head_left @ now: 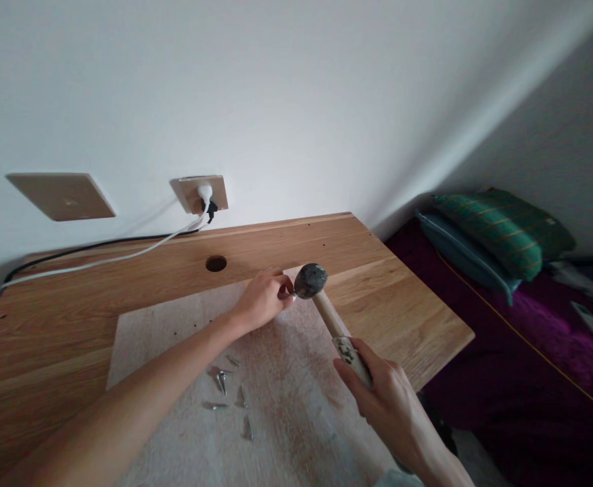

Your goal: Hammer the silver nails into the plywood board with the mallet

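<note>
My right hand [390,382] gripped mallet [329,318], black end just beside my left hand [262,299]. Left pinched small shiny piece [295,295], mostly hidden. Loose screws [222,383] lay on board [289,385], board on table [408,297].

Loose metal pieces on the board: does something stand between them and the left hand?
Nothing visible; only bare board lies between the metal pieces and the left hand. The mallet is further right.

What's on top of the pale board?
Loose metal fasteners and small dark spots on the board, plus the left hand near its far edge. The right hand holds a mallet over it. Can't see what the left forearm and hands cover.
</note>
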Demonstrator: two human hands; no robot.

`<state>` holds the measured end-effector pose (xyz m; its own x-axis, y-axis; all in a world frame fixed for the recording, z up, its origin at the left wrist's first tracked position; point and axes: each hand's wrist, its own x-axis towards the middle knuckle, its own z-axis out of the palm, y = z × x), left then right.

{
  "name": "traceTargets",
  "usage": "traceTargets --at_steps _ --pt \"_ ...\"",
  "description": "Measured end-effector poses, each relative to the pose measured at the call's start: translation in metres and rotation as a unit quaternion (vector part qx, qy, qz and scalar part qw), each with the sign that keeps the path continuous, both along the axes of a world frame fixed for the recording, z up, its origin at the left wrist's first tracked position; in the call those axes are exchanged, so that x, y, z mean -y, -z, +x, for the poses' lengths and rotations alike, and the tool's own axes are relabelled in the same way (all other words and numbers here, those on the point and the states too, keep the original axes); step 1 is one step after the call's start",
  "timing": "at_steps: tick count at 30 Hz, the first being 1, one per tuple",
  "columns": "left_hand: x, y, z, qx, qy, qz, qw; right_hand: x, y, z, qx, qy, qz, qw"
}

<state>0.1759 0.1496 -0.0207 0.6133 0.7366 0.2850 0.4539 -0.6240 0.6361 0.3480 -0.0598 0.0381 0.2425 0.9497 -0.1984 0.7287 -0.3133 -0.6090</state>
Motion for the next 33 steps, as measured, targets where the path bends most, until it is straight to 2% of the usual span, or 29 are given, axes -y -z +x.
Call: traceTargets --at_steps 16,22,26,33 --pt "0.001 -0.006 0.000 -0.004 0.015 -0.005 1.000 0.000 -0.002 0.000 -0.012 0.000 -0.022 1.000" --pt "0.002 -0.003 -0.001 0.009 0.009 -0.008 1.000 0.001 -0.007 -0.001 -0.016 0.020 0.000 1.000" --pt "0.001 -0.002 0.000 0.011 0.004 -0.003 1.000 0.000 -0.009 -0.001 -0.013 0.009 0.003 1.000" --pt "0.001 -0.005 0.000 0.006 0.018 0.010 1.000 -0.004 -0.006 0.000 -0.003 0.005 0.016 1.000"
